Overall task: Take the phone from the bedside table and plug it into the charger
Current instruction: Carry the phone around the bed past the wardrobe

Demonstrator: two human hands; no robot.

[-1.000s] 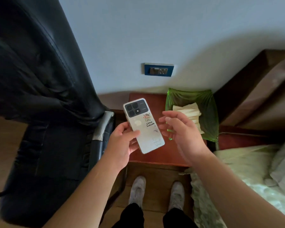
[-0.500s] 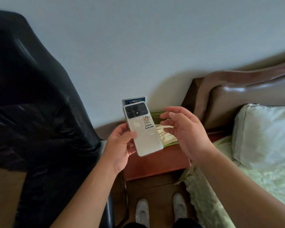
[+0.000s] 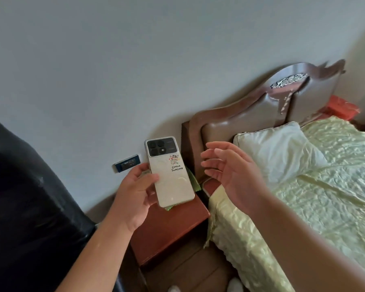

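My left hand [image 3: 135,194] grips a white phone [image 3: 171,175] by its left edge, back side up, with a black camera block and a cartoon sticker. It hangs above the red-brown bedside table [image 3: 177,226]. My right hand [image 3: 230,171] floats just right of the phone with fingers spread and holds nothing. A blue wall socket [image 3: 127,162] sits on the wall just left of the phone. No charger or cable shows in view.
A black leather chair [image 3: 30,207] fills the left side. A green dish [image 3: 191,180] peeks from under the phone. On the right lie the bed [image 3: 303,207] with a pale green cover, a white pillow [image 3: 278,150] and the brown headboard [image 3: 261,106].
The view has swung up and to the right, bringing the bed and headboard into sight. The phone stays in my left hand. My right hand has drifted a little further from it.
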